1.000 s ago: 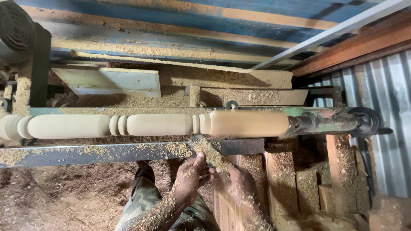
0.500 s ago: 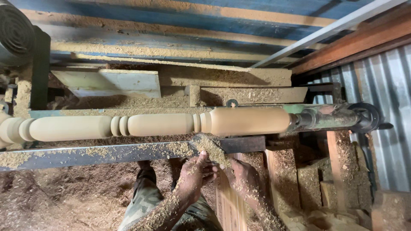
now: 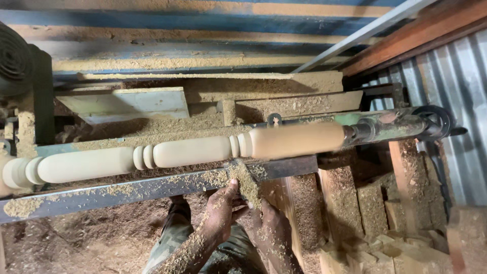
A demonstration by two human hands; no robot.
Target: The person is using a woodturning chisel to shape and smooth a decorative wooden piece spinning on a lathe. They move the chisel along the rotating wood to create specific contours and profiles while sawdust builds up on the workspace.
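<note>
1. Nearest, the person's own legs in camouflage trousers (image 3: 175, 243), dusted with sawdust and cut off by the lower edge; the floor beneath lies deep in shavings.
2. Left hand (image 3: 220, 215): forearm coated in sawdust, thumb up against the underside of the tool rest, fingers curled round something beneath it; what it grips is hidden.
3. Right hand (image 3: 269, 228): back turned to the camera, just beside the left and touching it, fingers bent inward; whether it pinches anything cannot be told.
4. Tool rest (image 3: 246, 180): a sawdust-heaped bracket on the grey lathe rail (image 3: 127, 190), apparently set close under the work to steady a tool.
5. Turned wooden spindle (image 3: 193, 151): pale, lying level between the lathe centres just above the hands, with beads and rounded lengths; its left end runs out of view.
6. Tailstock (image 3: 401, 124): green, rusty, holding the spindle's right end; black handwheel behind.
7. Farthest, the motor housing (image 3: 15, 61) at left, partly cropped; stacked wood blocks (image 3: 365, 203); a corrugated wall (image 3: 456, 101).
</note>
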